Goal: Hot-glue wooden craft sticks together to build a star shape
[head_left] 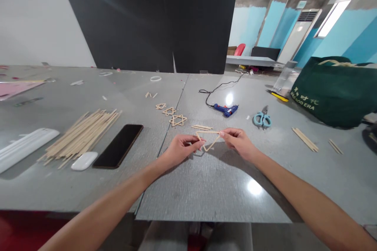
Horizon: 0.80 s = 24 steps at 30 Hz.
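Note:
Between my hands, just above the table, is a triangle of thin wooden sticks (208,132), one corner pointing toward me. My left hand (183,148) pinches its left side, and my right hand (235,139) grips the upper right corner. A few loose wooden sticks (202,127) lie right behind the triangle. Beyond my left hand, a row of stick stars runs back: a larger star (178,120), a middle star (169,111) and a small star (160,106). A blue glue gun (225,110) rests on its side farther back, its black cord trailing away.
Left on the grey table (176,196) are a bundle of wooden sticks (84,133), a black phone (119,146), a white earbud case (84,161) and a long white object (26,147). Blue-handled scissors (262,119), a yellow cutter (278,95), more sticks (305,139) and a green bag (332,94) lie right.

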Each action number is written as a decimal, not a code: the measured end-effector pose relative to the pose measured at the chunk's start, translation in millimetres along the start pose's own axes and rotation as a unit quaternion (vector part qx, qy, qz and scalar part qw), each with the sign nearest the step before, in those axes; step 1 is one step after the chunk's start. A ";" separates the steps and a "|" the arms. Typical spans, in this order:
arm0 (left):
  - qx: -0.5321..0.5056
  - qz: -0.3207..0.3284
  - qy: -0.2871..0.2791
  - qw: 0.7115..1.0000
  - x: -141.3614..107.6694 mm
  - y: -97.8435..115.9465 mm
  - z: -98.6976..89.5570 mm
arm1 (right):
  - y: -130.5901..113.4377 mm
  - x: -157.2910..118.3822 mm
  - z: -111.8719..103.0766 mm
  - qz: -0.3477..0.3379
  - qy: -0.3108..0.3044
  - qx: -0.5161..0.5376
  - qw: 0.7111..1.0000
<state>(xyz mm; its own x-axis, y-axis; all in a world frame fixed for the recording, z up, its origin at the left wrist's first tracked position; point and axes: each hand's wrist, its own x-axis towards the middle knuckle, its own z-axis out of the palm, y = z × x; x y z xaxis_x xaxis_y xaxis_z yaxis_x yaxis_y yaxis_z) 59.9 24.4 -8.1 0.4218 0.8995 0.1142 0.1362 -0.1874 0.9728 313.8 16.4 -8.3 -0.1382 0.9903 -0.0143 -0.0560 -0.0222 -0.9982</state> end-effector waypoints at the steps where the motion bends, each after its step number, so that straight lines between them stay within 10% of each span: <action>1: 0.002 0.006 0.000 1.000 0.3 -0.3 0.1 | 0.7 0.7 -0.3 0.001 0.008 -0.001 1.000; 24: 0.034 0.039 0.008 0.999 -0.3 -1.1 0.9 | 3.7 2.1 -1.7 0.006 0.003 0.007 1.000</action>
<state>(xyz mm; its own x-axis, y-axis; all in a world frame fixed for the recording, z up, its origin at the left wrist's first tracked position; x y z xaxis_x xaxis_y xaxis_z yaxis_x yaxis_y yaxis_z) 60.5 23.9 -9.4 0.4199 0.8870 0.1921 0.1645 -0.2825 0.9450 314.9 18.6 -12.1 -0.1340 0.9906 -0.0276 -0.0686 -0.0370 -0.9970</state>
